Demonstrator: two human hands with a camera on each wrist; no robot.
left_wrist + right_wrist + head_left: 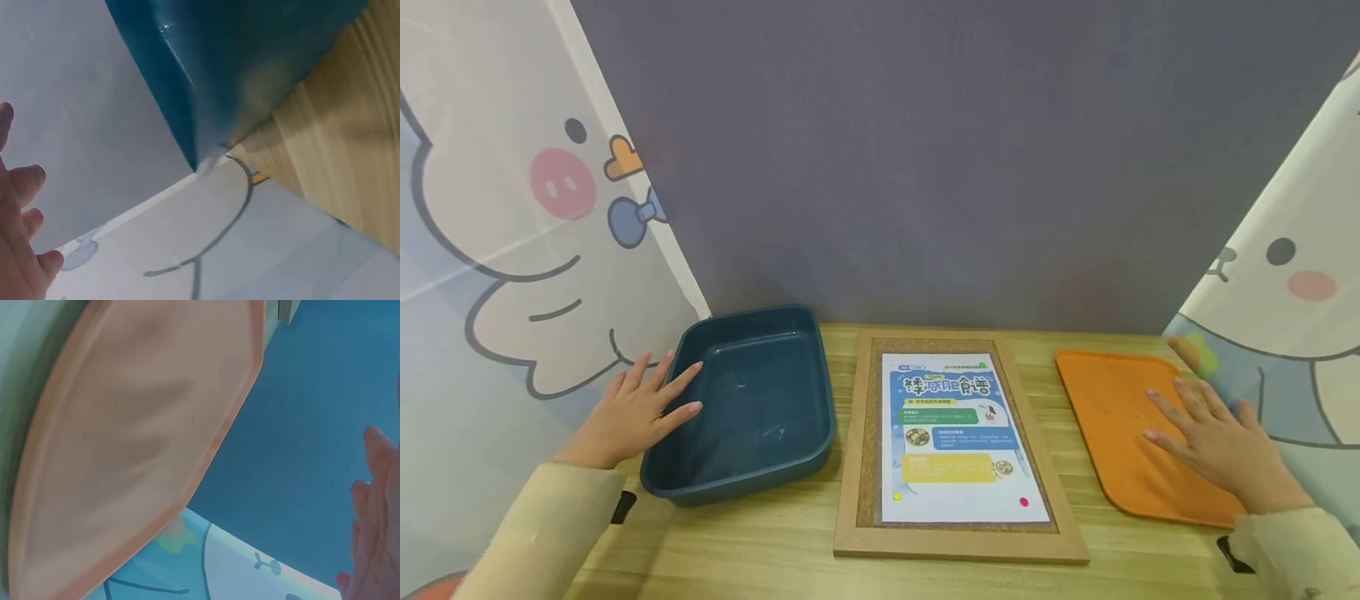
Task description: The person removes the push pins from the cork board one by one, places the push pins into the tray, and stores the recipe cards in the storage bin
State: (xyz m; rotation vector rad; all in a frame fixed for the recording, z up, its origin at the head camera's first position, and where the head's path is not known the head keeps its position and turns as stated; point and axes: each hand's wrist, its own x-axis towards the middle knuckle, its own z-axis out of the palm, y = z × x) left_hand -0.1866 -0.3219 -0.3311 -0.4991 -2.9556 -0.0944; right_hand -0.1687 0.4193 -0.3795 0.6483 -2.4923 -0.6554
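With fingers spread, my left hand [638, 410] hovers at the left rim of a dark blue rectangular tub [808, 471]; thumb and index reach over its inside, which holds nothing. My right hand [1221, 442] hangs with straight fingers over a flat orange tray [1120, 417], and nothing lies on that tray. Between them lies a wood-framed cork board [868, 433] with a printed sheet [955, 504] pinned to it. In the left wrist view the hand [22, 231] is apart from the tub [212, 62]. The right wrist view has the hand [375, 512] clear of the tray [137, 425], with finger shadows on it.
All three items stand on a light wooden table [760, 542]. A grey cloth wall [925, 167] closes off the back. Cartoon-printed panels rise at the left [490, 208] and right [1300, 350], close beside the hands. Colored pins [1024, 502] dot the sheet's corners.
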